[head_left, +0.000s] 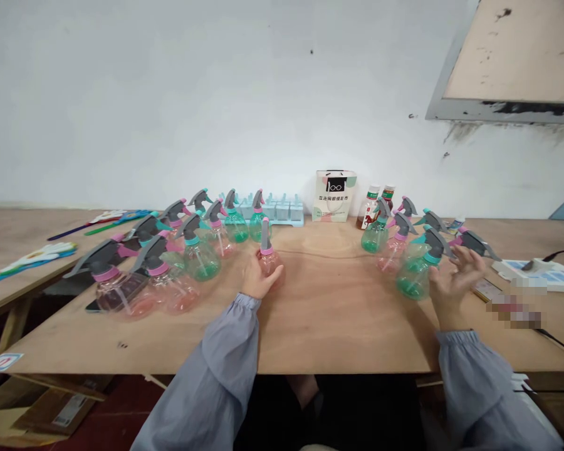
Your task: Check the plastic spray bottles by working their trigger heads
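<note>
My left hand (259, 279) is wrapped round the body of a pink spray bottle (275, 258), which stands upright near the middle of the table with its grey trigger head (265, 235) on top. On the right, my right hand (458, 282) is beside a green spray bottle (412, 272) with a turquoise collar; its fingers are spread, and whether the thumb touches the bottle I cannot tell. More pink and green bottles stand behind that one, including a pink one (391, 252). At the left is a group of several spray bottles, with a pink one (176, 288) at its front.
Along the wall stand a light blue mould tray (286, 213), a white paper bag (331, 197) and two sauce bottles (368, 210). A power strip (543, 274) and its cable lie at the right. A dark phone (94, 306) lies under the left bottles.
</note>
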Demonstrator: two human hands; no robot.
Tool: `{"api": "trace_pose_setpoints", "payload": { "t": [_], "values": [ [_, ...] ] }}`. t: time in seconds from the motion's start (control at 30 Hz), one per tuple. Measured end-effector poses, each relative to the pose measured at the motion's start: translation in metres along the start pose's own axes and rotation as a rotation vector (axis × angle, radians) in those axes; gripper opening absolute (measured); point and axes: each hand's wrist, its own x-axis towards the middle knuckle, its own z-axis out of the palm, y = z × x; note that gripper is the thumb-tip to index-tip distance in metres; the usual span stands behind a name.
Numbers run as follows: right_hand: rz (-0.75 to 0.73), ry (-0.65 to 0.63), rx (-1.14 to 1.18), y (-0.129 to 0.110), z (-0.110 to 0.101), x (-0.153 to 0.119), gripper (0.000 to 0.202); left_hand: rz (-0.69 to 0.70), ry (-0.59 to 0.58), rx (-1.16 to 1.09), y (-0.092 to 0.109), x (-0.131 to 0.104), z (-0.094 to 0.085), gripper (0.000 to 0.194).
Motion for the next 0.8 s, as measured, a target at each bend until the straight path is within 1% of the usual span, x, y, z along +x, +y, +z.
{"api": "trace_pose_setpoints", "payload": {
  "t": [0.07, 0.1, 0.13, 0.17, 0.2, 0.23, 0.27, 0.3, 0.37, 0.4, 0.47, 0.5, 0.53, 0.57, 0.6, 0.63, 0.67, 0.73, 0.77, 0.8],
  "values": [
    [-0.17, 0.135, -0.01, -0.018, 0.0, -0.01, 0.074, 0.02, -0.023, 0.015, 0.003, -0.004, 0.004, 0.075],
    [-0.235, 0.15, 0.013, -0.031, 0.004, -0.016, 0.068, 0.04, -0.041, 0.024, 0.006, -0.008, 0.007, 0.075],
    [-0.279, 0.096, 0.053, -0.045, 0.01, -0.023, 0.059, 0.068, -0.063, 0.032, 0.01, -0.012, 0.011, 0.074],
    [-0.27, -0.035, 0.085, -0.06, 0.019, -0.031, 0.048, 0.102, -0.091, 0.039, 0.015, -0.017, 0.015, 0.073],
    [-0.226, -0.19, 0.113, -0.076, 0.031, -0.038, 0.039, 0.14, -0.124, 0.043, 0.022, -0.022, 0.019, 0.073],
    [-0.139, -0.366, 0.142, -0.092, 0.044, -0.046, 0.036, 0.181, -0.159, 0.041, 0.029, -0.029, 0.022, 0.072],
    [-0.046, -0.504, 0.194, -0.107, 0.058, -0.054, 0.04, 0.222, -0.194, 0.035, 0.037, -0.036, 0.026, 0.073],
    [0.036, -0.613, 0.262, -0.12, 0.073, -0.061, 0.05, 0.257, -0.225, 0.03, 0.045, -0.043, 0.029, 0.074],
    [0.196, -0.753, 0.403, -0.139, 0.099, -0.072, 0.07, 0.307, -0.283, 0.028, 0.059, -0.055, 0.033, 0.077],
    [0.261, -0.79, 0.483, -0.145, 0.11, -0.076, 0.074, 0.331, -0.323, 0.019, 0.063, -0.059, 0.034, 0.081],
    [0.363, -0.838, 0.634, -0.152, 0.124, -0.079, 0.07, 0.394, -0.429, -0.035, 0.064, -0.058, 0.034, 0.089],
    [0.399, -0.854, 0.695, -0.152, 0.127, -0.08, 0.065, 0.428, -0.468, -0.082, 0.061, -0.053, 0.033, 0.089],
    [0.428, -0.865, 0.739, -0.152, 0.129, -0.079, 0.059, 0.441, -0.471, -0.131, 0.055, -0.043, 0.031, 0.085],
    [0.452, -0.866, 0.768, -0.151, 0.129, -0.078, 0.054, 0.438, -0.442, -0.175, 0.048, -0.028, 0.029, 0.077],
    [0.472, -0.856, 0.784, -0.149, 0.129, -0.076, 0.051, 0.396, -0.35, -0.202, 0.039, -0.01, 0.027, 0.065],
    [0.487, -0.842, 0.792, -0.147, 0.127, -0.074, 0.049, 0.293, -0.212, -0.204, 0.03, 0.013, 0.025, 0.053],
    [0.5, -0.827, 0.793, -0.145, 0.126, -0.072, 0.047, 0.219, -0.1, -0.187, 0.021, 0.037, 0.023, 0.049],
    [0.52, -0.838, 0.794, -0.142, 0.123, -0.068, 0.046, 0.109, 0.047, -0.153, 0.005, 0.088, 0.023, 0.05],
    [0.529, -0.871, 0.805, -0.141, 0.123, -0.065, 0.046, 0.033, 0.111, -0.124, -0.001, 0.112, 0.024, 0.056],
    [0.54, -0.917, 0.824, -0.14, 0.122, -0.062, 0.045, -0.103, 0.187, -0.056, -0.005, 0.133, 0.026, 0.065]
  ]
}}
